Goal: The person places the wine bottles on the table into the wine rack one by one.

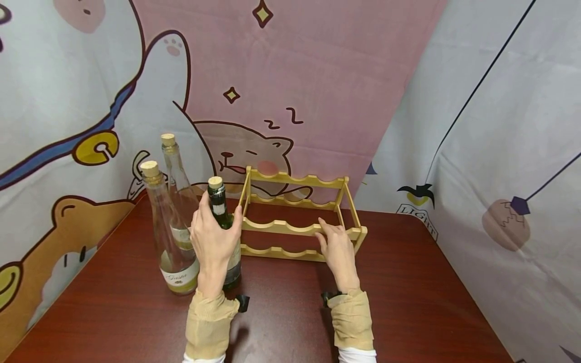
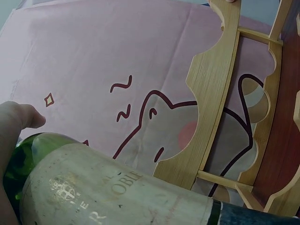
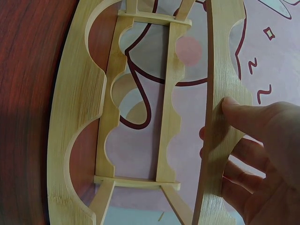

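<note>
My left hand [image 1: 212, 237] is curled round the upper part of a corked green wine bottle [image 1: 233, 264], thumb on its right side. That bottle stands upright on the table. Its pale label [image 2: 108, 192] and green shoulder fill the lower part of the left wrist view, with my thumb [image 2: 30, 115] at the left. My right hand [image 1: 338, 249] pinches the top front rail of a two-tier wooden wine rack [image 1: 281, 228], near its right end. In the right wrist view, the thumb presses one side of the rail [image 3: 220, 117] and fingers reach round the other.
Two clear corked bottles stand left of my left hand: a front bottle [image 1: 163, 242] with a white label and a rear bottle [image 1: 177, 174]. All stand on a reddish-brown table [image 1: 399, 302]. A printed cartoon cloth [image 1: 317, 75] hangs behind the rack and along both sides.
</note>
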Tool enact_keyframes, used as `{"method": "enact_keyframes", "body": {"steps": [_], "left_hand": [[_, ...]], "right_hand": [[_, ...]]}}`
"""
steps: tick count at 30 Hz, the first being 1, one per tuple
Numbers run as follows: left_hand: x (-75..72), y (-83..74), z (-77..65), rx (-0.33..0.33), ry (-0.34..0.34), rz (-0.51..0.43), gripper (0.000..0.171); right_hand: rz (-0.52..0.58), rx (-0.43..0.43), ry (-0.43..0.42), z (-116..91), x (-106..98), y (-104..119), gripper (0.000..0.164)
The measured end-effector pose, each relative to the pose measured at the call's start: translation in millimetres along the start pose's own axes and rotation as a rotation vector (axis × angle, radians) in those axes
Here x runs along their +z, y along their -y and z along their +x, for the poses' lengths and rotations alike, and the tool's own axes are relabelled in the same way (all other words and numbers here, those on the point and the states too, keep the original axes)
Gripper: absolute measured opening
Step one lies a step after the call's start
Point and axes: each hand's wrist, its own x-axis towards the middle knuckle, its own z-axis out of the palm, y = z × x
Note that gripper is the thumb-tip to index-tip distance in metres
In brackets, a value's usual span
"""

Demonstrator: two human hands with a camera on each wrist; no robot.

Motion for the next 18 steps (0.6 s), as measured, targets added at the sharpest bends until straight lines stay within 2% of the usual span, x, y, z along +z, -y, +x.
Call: {"method": "enact_keyframes", "body": {"steps": [18], "left_hand": [[1.7, 1.7, 0.1, -0.03, 0.001, 0.046, 0.043]], "right_hand": [[-0.005, 0.007, 0.018, -0.2, -0.5, -0.1, 0.041]]}}
